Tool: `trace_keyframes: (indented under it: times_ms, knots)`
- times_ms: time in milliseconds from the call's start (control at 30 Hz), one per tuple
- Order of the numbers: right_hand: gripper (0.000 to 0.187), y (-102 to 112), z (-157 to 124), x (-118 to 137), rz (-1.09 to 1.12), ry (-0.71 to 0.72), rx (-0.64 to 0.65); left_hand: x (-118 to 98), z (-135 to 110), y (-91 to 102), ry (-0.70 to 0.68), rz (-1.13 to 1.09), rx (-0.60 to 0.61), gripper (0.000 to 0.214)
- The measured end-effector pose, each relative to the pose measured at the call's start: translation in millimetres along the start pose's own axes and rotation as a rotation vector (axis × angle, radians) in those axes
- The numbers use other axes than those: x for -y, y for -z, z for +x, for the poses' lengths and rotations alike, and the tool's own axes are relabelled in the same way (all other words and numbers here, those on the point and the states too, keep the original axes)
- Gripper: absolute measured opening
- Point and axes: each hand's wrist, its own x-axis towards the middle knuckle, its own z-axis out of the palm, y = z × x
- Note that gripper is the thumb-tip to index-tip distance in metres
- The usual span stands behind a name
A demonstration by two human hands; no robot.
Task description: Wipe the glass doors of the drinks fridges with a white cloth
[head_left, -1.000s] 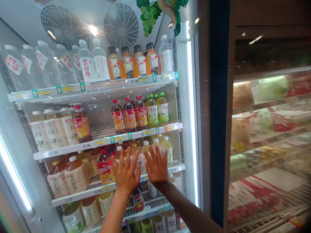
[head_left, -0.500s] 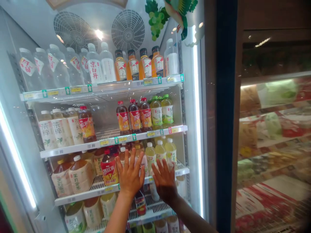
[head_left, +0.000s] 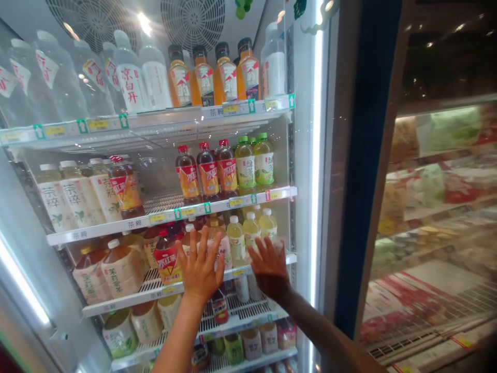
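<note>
Both of my hands are raised flat, fingers spread, against the glass front of a lit drinks fridge (head_left: 316,155). My left hand (head_left: 200,267) is open and covers a pale bottle on the third shelf, just right of a red-labelled tea bottle (head_left: 166,259). My right hand (head_left: 269,267) is open too, a hand's width to the right, below three small yellow bottles (head_left: 250,230) and over the shelf rail (head_left: 116,300). Neither hand holds anything.
The top shelf carries clear water bottles (head_left: 128,83) and orange drinks (head_left: 204,77); the second has tea bottles (head_left: 209,173) and green-capped ones (head_left: 256,163). A dark blue frame (head_left: 365,171) stands right of the fridge, then a cabinet of packaged goods (head_left: 438,181).
My right hand has slid to the right, away from my left hand. Both hands stay open and flat. The view has dropped a little and shifted.
</note>
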Motion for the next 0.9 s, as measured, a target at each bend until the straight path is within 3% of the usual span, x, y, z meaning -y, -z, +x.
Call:
trace_keyframes:
  times_ms: [67,133,200,300,367,567,633,767,833,900]
  knots:
    - [0.070,5.2,36.9,-17.7,-0.035,-0.135,-0.065,-0.2,0.4,0.2,0.003,0.000,0.007,0.070]
    - [0.072,7.5,55.0,-26.6,-0.046,-0.204,-0.099,-0.4,0.8,0.6,0.008,0.001,0.012,0.069]
    - [0.073,6.9,39.0,-22.2,-0.051,-0.195,-0.092,-0.7,1.1,0.9,0.009,0.005,0.010,0.070]
    - [0.075,2.8,-12.8,-2.1,-0.041,-0.115,-0.015,-1.0,1.5,0.7,0.003,0.012,0.009,0.070]
    - [0.077,1.6,-21.4,5.3,-0.031,-0.085,0.021,-1.1,2.0,0.4,0.004,0.011,0.014,0.070]
    - [0.072,10.6,71.9,-11.5,-0.031,-0.238,-0.084,-1.6,3.1,0.9,0.002,0.006,0.009,0.070]
    - [0.072,9.6,63.4,-5.2,-0.023,-0.228,-0.091,-1.9,2.4,1.4,0.004,0.003,0.010,0.070]
    - [0.076,-1.0,6.4,24.9,0.006,-0.149,-0.017,-3.1,0.6,1.5,0.013,0.014,0.019,0.071]
    - [0.076,-6.3,7.1,35.4,0.007,-0.162,-0.014,-3.5,0.3,1.3,0.019,0.027,0.022,0.071]
    - [0.075,-9.9,29.3,41.8,0.003,-0.210,-0.071,-3.5,0.2,1.2,0.021,0.035,0.023,0.071]
